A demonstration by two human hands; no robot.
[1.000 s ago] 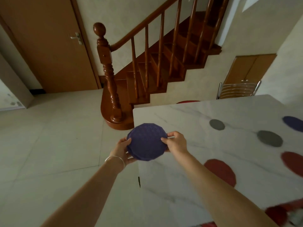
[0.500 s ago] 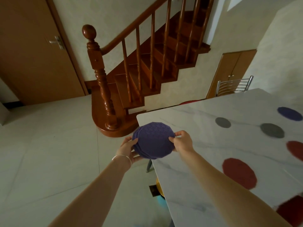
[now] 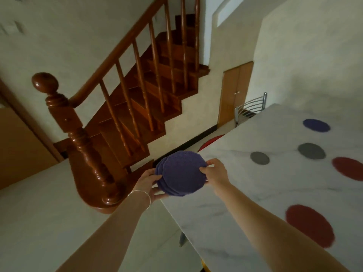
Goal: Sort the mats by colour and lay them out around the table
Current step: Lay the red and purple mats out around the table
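I hold a small stack of round purple mats [image 3: 181, 173] over the near left corner of the white marble table [image 3: 245, 203]. My left hand [image 3: 149, 182] supports the stack from below on its left side. My right hand [image 3: 215, 173] pinches the right edge of the top mat. On the table lie one purple mat [image 3: 316, 125], two grey mats [image 3: 259, 158] [image 3: 311, 151] and two red mats [image 3: 309, 225] [image 3: 348, 167].
A wooden staircase with a thick newel post [image 3: 78, 134] stands left of the table. A metal chair [image 3: 252, 107] sits at the table's far end, near a small wooden cupboard door [image 3: 234, 95]. A red round thing [image 3: 211, 141] shows beyond the table's edge. Pale tiled floor lies to the left.
The view has swung right and tilted, so the table takes up more of the frame. The mats in my hands have fanned apart a little, and both hands keep their hold.
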